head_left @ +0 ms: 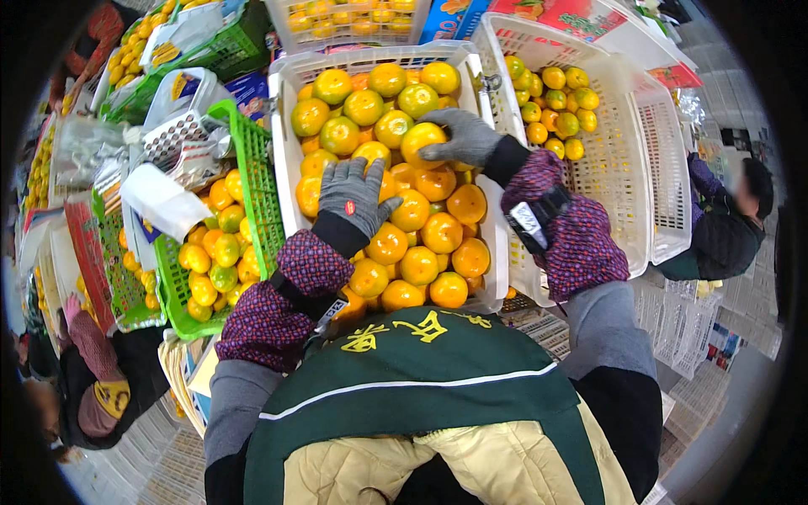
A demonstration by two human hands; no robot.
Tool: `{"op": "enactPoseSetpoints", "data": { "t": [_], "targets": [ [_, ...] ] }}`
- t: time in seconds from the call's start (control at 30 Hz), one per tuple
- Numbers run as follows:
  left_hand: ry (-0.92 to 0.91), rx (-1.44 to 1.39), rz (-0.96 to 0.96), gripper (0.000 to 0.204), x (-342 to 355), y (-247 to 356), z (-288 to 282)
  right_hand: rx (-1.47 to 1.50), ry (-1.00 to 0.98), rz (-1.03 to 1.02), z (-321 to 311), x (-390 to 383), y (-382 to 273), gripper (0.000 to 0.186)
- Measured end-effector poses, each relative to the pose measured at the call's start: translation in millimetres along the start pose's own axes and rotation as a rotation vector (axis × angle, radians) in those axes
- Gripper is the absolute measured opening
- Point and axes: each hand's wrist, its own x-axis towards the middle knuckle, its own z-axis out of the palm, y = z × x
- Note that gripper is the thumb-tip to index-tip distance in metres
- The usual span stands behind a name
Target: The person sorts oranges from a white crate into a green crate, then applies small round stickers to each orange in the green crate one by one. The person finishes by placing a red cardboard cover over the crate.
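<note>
In the middle stands a white plastic crate [497,278] packed with orange and yellow-green mandarins [418,265]. My left hand [349,198], in a grey glove, rests over the fruit at the crate's middle left, its fingers spread. My right hand [457,135], gloved the same way, has its fingers round a yellow-orange mandarin [421,147] at the upper right of the pile. Both my forearms are in patterned purple sleeve covers.
A second white crate [614,194] with smaller mandarins adjoins on the right. Green baskets [257,168] of mandarins, plastic bags and papers crowd the left. More crated fruit [353,17] lies beyond. Other people appear at right [720,227] and lower left [109,387].
</note>
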Motion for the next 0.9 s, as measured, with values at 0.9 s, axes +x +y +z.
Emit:
{"op": "enactPoseSetpoints", "data": {
  "t": [0.9],
  "targets": [
    [0.458,-0.040,-0.535,0.057,-138,-92,-34,-0.486,-0.006,-0.165,57,2,-24,0.070]
  ]
}}
